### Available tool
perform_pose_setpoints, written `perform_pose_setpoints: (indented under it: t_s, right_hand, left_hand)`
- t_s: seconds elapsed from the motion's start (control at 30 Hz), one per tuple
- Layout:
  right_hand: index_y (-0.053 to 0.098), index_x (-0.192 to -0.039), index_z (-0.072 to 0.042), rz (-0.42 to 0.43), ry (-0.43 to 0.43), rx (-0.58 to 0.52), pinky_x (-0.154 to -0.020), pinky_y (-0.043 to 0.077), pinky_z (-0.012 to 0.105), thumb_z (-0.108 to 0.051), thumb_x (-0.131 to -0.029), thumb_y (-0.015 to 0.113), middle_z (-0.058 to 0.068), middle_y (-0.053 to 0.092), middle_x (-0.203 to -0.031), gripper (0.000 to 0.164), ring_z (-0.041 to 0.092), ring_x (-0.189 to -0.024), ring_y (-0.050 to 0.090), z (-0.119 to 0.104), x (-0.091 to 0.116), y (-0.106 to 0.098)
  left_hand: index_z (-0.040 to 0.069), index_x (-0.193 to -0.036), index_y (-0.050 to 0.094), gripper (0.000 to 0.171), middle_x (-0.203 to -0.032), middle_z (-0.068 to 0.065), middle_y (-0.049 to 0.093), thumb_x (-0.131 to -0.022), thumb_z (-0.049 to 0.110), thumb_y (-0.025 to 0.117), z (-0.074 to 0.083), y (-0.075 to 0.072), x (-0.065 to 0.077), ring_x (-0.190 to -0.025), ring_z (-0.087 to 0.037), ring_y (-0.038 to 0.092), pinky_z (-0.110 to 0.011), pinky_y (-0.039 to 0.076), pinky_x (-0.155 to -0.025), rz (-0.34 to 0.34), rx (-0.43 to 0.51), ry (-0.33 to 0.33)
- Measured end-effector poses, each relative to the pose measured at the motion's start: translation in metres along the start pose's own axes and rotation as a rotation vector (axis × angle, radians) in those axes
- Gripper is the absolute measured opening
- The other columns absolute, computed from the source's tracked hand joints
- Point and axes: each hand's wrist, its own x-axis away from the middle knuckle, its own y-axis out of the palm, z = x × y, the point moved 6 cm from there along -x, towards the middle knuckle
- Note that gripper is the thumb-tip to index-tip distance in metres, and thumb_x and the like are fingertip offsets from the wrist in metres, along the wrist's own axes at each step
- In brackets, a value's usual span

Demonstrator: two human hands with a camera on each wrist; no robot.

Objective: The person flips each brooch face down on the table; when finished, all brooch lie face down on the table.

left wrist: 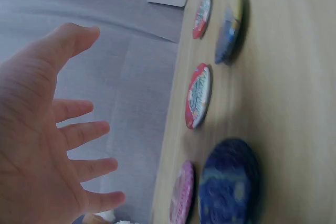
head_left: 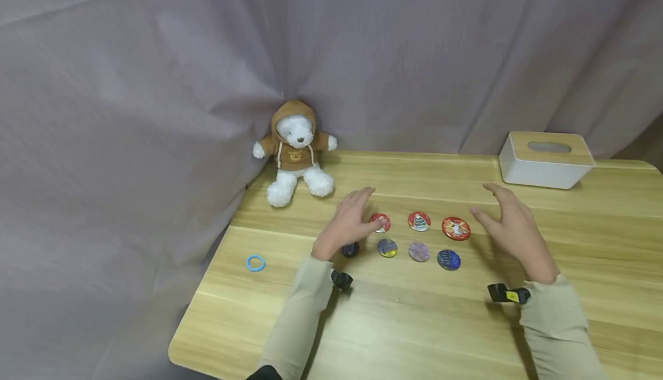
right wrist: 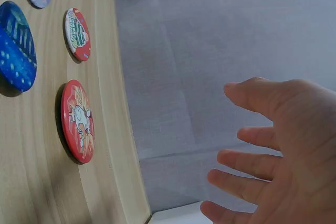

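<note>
Round pin badges lie on the wooden table in two rows. The far row shows a red badge with a tree (head_left: 419, 221), a red badge with a white figure (head_left: 456, 228) and another red badge (head_left: 380, 227) partly behind my left thumb. Nearer are a blue badge (head_left: 448, 259), a purple badge (head_left: 419, 251), a blue-yellow badge (head_left: 387, 247) and a dark blue badge (left wrist: 229, 184). My left hand (head_left: 348, 223) hovers over the left end with fingers extended, holding nothing. Beyond the right end, my right hand (head_left: 515, 230) is raised with fingers spread, also holding nothing.
A white teddy bear in a brown hoodie (head_left: 294, 158) sits at the back left. At the back right stands a white tissue box with a wooden lid (head_left: 544, 167). A blue ring (head_left: 255, 263) lies near the left edge. Grey curtain (head_left: 388, 69) hangs behind the table.
</note>
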Motion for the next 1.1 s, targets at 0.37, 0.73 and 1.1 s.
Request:
perform_pose_setpoints:
  t_s: [0.37,0.73,1.1]
  right_hand:
    - [0.038,-0.146,0.011,0.018,0.014,-0.021,-0.097,0.03,0.075,-0.018,-0.096,0.069,0.041,0.041,-0.141,0.066,0.06,-0.123,0.041,0.003,-0.006,-0.009]
    - [0.04,-0.144,0.011,-0.104,0.07,0.0,-0.099,0.027,0.074,-0.019,-0.095,0.07,0.04,0.044,-0.14,0.065,0.061,-0.126,0.039,0.011,-0.001,-0.009]
    - [0.043,-0.141,0.013,-0.161,0.095,0.025,-0.099,0.03,0.072,-0.013,-0.09,0.073,0.039,0.048,-0.136,0.064,0.059,-0.125,0.042,0.021,0.002,-0.008]
  left_hand:
    - [0.011,-0.158,0.032,0.081,-0.16,-0.01,0.037,-0.093,0.041,0.07,0.018,-0.001,-0.017,-0.147,-0.028,0.032,-0.039,0.022,-0.119,0.024,0.111,-0.023]
    - [0.016,-0.159,0.03,0.08,-0.162,-0.006,0.034,-0.093,0.034,0.072,0.042,0.023,-0.035,-0.147,-0.027,0.031,-0.045,0.026,-0.117,-0.027,0.198,-0.017]
    - [0.012,-0.157,0.033,0.077,-0.161,-0.004,0.037,-0.094,0.036,0.07,0.059,0.043,-0.049,-0.147,-0.025,0.032,-0.044,0.025,-0.118,-0.084,0.151,0.033]
